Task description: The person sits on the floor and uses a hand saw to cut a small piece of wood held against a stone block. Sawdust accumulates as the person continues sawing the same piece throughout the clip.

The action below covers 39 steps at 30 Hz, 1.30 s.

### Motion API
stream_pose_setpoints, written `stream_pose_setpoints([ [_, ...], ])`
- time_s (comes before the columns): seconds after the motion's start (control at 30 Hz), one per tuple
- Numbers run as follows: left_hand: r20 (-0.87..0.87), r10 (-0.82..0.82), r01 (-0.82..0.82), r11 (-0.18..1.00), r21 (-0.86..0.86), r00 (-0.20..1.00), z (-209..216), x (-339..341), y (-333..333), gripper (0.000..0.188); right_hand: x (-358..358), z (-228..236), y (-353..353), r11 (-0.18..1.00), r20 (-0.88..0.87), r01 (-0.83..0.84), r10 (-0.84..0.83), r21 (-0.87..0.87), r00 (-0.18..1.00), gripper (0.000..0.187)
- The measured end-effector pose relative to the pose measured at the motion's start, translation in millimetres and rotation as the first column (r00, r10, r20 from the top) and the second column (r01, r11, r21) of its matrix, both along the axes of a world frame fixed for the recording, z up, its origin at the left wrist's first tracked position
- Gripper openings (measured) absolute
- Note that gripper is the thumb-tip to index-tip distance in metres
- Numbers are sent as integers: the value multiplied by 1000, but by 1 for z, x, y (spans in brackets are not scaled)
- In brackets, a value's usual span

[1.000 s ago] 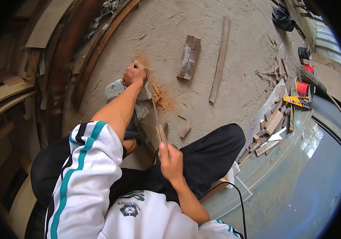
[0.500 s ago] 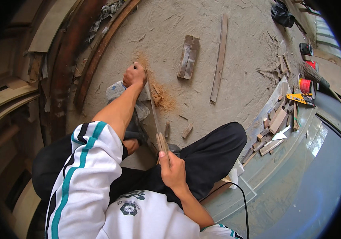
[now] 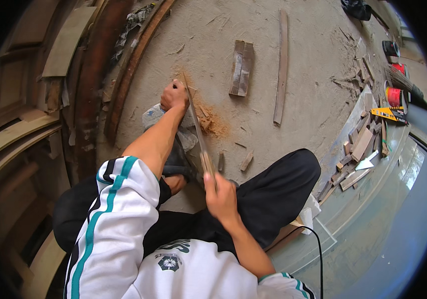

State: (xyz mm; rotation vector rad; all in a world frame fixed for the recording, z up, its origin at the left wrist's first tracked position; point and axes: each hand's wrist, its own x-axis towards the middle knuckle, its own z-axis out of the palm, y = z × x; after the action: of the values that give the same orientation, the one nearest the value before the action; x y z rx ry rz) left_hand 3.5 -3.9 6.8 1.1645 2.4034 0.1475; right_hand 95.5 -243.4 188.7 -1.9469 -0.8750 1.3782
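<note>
Across the sandy-coloured floor (image 3: 261, 127), a long, narrow saw (image 3: 195, 117) runs from just below the centre of the frame to the upper middle, its blade slanting up and slightly left. The person's right hand (image 3: 222, 200), near the centre, is wrapped around the saw's wooden handle, so the blade extends above that grip; the left hand (image 3: 174, 94), just left of the blade's far end, has curled fingers, though what they pinch cannot be told. Sawdust (image 3: 217, 125) lies right of the blade.

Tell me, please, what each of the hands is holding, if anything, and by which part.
The right hand grips the saw by its wooden handle. The left hand is closed near the saw's far end; whether it holds anything cannot be told.
</note>
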Motion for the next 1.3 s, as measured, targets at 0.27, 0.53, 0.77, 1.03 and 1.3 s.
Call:
stream_pose_setpoints([
  [0.27, 20, 5, -5, 1000, -14, 1000, -5, -3, 1, 48, 9, 28, 15, 1000, -86, 8, -9, -20, 996, 40],
  [0.53, 45, 1, 1, 999, -40, 999, -1, 4, 3, 49, 9, -8, 30, 998, -81, 20, -24, -52, 996, 40],
  [0.77, 42, -7, 10, 999, -53, 999, -3, 1, 3, 49, 10, 8, 45, 996, -83, 23, -30, -81, 996, 40],
  [1.03, 40, -8, 10, 999, -31, 999, -7, -4, 1, 47, -7, -10, 35, 998, -44, -14, 11, -63, 999, 37],
  [1.3, 36, 2, -1, 1000, -30, 999, -3, -3, 2, 47, 9, 40, -32, 993, -115, -26, 12, -119, 993, 30],
])
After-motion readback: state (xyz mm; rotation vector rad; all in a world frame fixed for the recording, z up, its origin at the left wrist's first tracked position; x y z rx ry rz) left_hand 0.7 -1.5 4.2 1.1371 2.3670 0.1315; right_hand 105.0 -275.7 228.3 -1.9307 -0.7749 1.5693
